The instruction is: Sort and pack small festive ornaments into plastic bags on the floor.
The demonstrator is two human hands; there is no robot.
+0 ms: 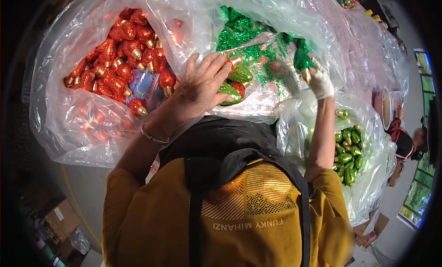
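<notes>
My left hand [200, 85], a bracelet at its wrist, curls its fingers and thumb round a small bunch of glittery bulb-shaped ornaments. In the bunch are a light green ornament [241, 74] and a red ornament with a gold cap [236, 61]; part of it is hidden behind the hand. Over on the right, my right hand [321, 82], wrapped in white like a glove, grips a dark green bulb ornament [302, 59] near its gold cap. Between the hands, clear plastic lies strewn with green glitter [251, 36].
At the left, a big clear plastic bag [50, 96] holds many red bulb ornaments [108, 50] and a blue object [142, 84]. Light green ornaments [348, 152] fill another bag [368, 193] beside my right forearm. Cardboard boxes [64, 218] stand on the floor at lower left. Another person [404, 140] is at far right.
</notes>
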